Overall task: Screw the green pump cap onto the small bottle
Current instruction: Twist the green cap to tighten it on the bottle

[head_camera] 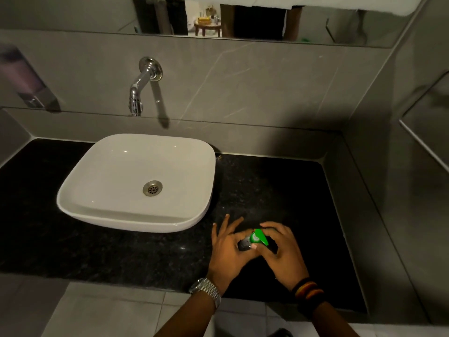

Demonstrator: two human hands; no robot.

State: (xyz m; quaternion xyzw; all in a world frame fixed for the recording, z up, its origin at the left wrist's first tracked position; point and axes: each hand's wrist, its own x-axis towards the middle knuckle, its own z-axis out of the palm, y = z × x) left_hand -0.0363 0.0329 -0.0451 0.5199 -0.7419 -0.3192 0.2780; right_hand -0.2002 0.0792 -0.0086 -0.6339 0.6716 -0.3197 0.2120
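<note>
Head view: cap going onto bottle over the bench.
My left hand clamps the bottle; my right hand wraps the green cap between them. Cap looks seated; I judge tightening remains.

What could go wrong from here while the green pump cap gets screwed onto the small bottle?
1. The small dark bottle is mostly hidden by the left hand, so cap alignment is hard to check; cross-threading is possible.
2. The green plastic pump cap looks tilted under the right hand; it may seat crooked.
3. Both are held above the black speckled stone counter; a slipped grip could drop them.
</note>
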